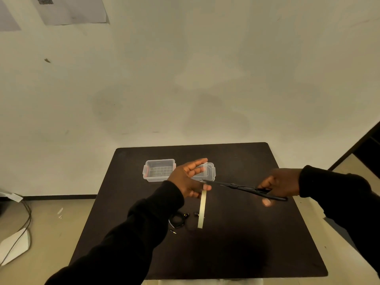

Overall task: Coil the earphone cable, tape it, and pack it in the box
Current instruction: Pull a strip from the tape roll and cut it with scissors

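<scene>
My left hand (188, 178) is raised over the table and pinches the top end of a pale tape strip (202, 208), which hangs straight down. My right hand (280, 183) grips black scissors (243, 188) by the handles; the blade tips reach the tape just under my left fingers. The black earphone cable (178, 220) lies coiled on the dark table (246, 243) below my left forearm, with its earbuds and plug beside it. A clear plastic box (159, 170) stands open at the back of the table; its lid (208, 171) lies to the right, partly hidden behind my fingers.
The table's far edge is close to a plain wall. Cables and a white object (14, 243) lie on the floor to the left. A dark piece of furniture (370, 145) stands at the right edge.
</scene>
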